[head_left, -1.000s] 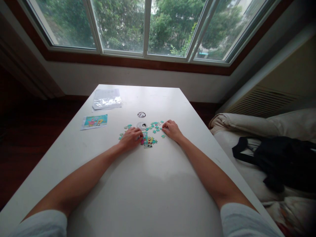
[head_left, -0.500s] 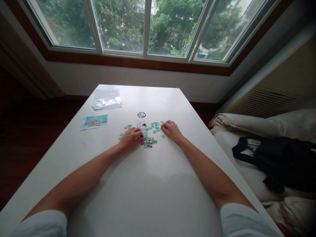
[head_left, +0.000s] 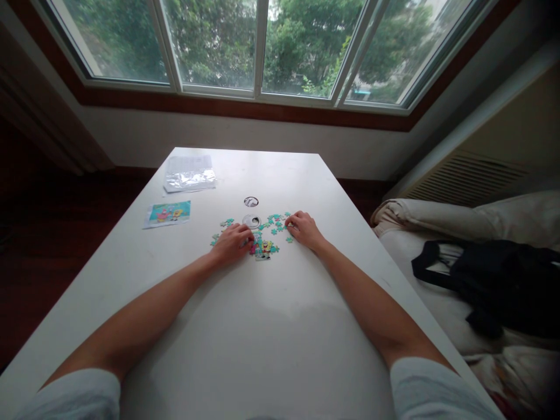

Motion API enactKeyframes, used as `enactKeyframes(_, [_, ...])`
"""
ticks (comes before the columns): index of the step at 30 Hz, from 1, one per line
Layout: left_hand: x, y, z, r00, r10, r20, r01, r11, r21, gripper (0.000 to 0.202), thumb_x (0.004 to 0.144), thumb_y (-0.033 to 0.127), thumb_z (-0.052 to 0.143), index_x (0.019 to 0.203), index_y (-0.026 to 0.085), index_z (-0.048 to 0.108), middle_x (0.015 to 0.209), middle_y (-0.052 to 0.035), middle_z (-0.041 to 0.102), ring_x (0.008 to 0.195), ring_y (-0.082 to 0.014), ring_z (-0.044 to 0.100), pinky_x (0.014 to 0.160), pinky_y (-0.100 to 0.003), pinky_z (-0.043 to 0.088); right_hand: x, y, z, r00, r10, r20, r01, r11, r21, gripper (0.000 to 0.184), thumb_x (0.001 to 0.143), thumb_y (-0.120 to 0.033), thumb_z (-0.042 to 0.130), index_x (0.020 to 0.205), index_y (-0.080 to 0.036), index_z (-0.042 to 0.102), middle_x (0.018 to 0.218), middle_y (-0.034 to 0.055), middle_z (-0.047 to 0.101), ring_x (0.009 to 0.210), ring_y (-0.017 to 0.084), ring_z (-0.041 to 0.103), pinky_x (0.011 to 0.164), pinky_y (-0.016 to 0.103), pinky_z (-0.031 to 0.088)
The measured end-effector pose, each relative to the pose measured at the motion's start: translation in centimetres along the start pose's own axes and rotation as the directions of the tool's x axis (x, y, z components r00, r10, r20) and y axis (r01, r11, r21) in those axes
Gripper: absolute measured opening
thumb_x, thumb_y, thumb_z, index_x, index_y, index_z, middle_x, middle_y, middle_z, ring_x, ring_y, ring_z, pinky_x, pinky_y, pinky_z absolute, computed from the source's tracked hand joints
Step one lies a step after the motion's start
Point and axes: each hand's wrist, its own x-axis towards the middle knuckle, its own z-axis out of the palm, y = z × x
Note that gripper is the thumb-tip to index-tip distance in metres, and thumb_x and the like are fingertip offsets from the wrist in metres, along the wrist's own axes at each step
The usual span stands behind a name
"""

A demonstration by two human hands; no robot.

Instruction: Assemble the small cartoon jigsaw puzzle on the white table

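Observation:
A partly joined jigsaw puzzle (head_left: 265,249) with a yellow cartoon figure and a pink part lies on the white table. My left hand (head_left: 234,240) rests at its left edge, fingers curled down; whatever lies under them is hidden. Loose turquoise puzzle pieces (head_left: 275,219) are scattered just beyond the joined part. At their right side my right hand (head_left: 301,227) has thumb and fingers drawn together over a puzzle piece, mostly covered by the fingertips. More loose pieces (head_left: 215,238) lie left of my left hand.
Two round grey-and-white discs (head_left: 251,202) lie beyond the pieces. On the left are a printed cartoon picture (head_left: 168,214) and a clear plastic bag (head_left: 190,174) with papers. Right of the table (head_left: 262,326) stands a pale sofa (head_left: 441,219) with a black garment (head_left: 503,286).
The whole view has shifted very slightly. Both hands stay in place over the puzzle, and no piece has visibly moved.

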Motion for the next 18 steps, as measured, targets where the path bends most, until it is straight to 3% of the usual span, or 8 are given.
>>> enactKeyframes(18, [-0.03,-0.14,0.02,1.000,-0.002,0.002,0.002,1.000,-0.001,0.015,0.093,0.022,0.058,0.098,0.022,0.072,0.108,-0.0062,0.070,0.100,-0.0230,0.058,0.094,-0.040,0.045,-0.23,-0.30,-0.03,1.000,0.005,-0.012,-0.005,1.000,-0.020,0.015,0.091,-0.030,0.066,0.101,-0.026,0.075,0.111,0.0081,0.064,0.105,0.026,0.055,0.094,0.039,0.041])
